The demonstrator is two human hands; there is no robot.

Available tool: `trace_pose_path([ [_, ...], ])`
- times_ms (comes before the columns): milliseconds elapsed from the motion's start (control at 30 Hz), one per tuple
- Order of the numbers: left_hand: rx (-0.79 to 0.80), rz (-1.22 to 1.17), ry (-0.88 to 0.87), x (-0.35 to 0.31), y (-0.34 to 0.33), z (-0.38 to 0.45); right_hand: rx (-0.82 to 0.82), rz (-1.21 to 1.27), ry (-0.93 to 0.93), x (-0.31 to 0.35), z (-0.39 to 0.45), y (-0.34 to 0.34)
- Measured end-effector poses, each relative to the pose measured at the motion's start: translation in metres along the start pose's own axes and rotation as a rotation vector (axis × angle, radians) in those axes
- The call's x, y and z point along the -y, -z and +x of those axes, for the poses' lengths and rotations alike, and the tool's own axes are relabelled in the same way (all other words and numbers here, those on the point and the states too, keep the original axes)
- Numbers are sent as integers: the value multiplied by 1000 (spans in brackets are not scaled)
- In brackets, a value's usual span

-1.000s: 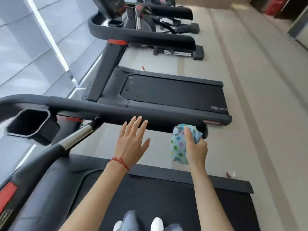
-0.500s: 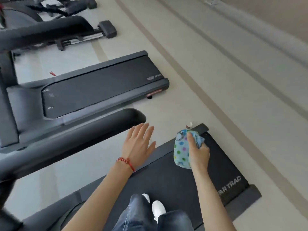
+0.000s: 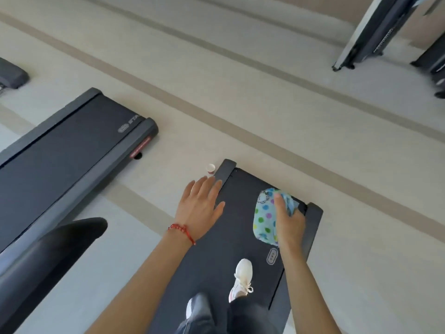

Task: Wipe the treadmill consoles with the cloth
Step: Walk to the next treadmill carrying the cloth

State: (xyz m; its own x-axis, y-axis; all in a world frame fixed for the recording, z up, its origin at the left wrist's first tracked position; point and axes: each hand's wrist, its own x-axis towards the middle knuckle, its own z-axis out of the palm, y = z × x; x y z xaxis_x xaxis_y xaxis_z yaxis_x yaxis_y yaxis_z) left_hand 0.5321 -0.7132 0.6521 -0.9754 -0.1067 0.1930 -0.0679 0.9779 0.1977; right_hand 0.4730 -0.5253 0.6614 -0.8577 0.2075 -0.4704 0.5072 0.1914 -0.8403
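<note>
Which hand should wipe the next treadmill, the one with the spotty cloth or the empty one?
Probably the right hand. Its fingers already grip the spotty cloth, so it can wipe without a swap. The left hand is open and holds nothing. No console is in view now.

The cloth (image 3: 264, 216) is pale blue with green, purple and blue dots, the bracelet (image 3: 183, 231) red, the shoe (image 3: 243, 276) white, the belt (image 3: 231, 227) black, and the floor (image 3: 240, 92) beige with tan stripes.
</note>
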Motion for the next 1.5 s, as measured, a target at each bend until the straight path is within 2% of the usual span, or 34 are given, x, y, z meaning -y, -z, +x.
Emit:
trace_pose_path([
  [200,50,-35,-74,-45,-31,88,-92,54,-53,34,82,44],
  [400,31,-38,-131,-75,-50,167,-159,125,-70,70,146,69],
  [1000,42,-47,-362,-59,-115,445,-271,176,-61,203,347,18],
  [1267,89,-68,-384,-82,-143,545,-315,194,-42,248,435,29],
  [1500,59,-68,-335,-113,-167,633,-291,160,30,294,527,51],
])
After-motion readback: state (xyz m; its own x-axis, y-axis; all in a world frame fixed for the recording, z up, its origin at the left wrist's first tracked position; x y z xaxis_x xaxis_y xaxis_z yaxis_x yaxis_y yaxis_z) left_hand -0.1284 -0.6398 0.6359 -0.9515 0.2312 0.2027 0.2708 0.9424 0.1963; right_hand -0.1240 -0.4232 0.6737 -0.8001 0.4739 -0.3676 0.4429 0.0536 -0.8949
